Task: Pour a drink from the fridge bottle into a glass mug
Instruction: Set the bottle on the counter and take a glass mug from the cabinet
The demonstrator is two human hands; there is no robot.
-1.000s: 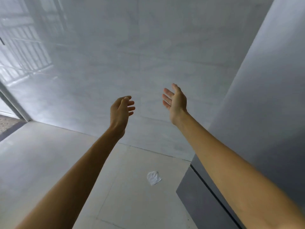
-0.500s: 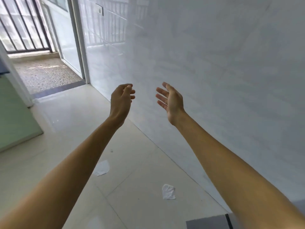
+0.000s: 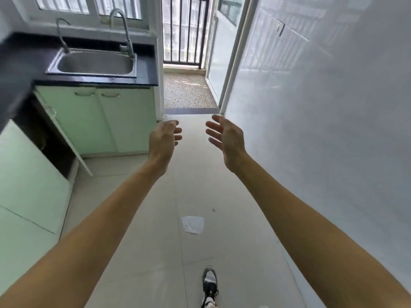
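Observation:
Both arms stretch out in front of me over the pale tiled floor. My left hand (image 3: 163, 142) is held at mid-frame, fingers loosely curled and apart, holding nothing. My right hand (image 3: 226, 138) is beside it, palm turned inward, fingers spread, also holding nothing. The two hands are a short gap apart. No bottle, fridge or glass mug shows in this view.
A steel sink (image 3: 93, 63) with a tall tap (image 3: 124, 30) sits in a dark counter (image 3: 144, 72) at upper left, above pale green cabinets (image 3: 106, 121); one cabinet door (image 3: 69, 141) hangs open. A white wall (image 3: 322, 130) runs along the right. A balcony doorway (image 3: 186, 63) lies ahead. Crumpled paper (image 3: 193, 224) lies on the floor near my shoe (image 3: 209, 283).
My view has swung left from the white wall to the kitchen aisle, bringing the sink, cabinets and doorway into sight. Both hands stay raised, apart and without anything in them.

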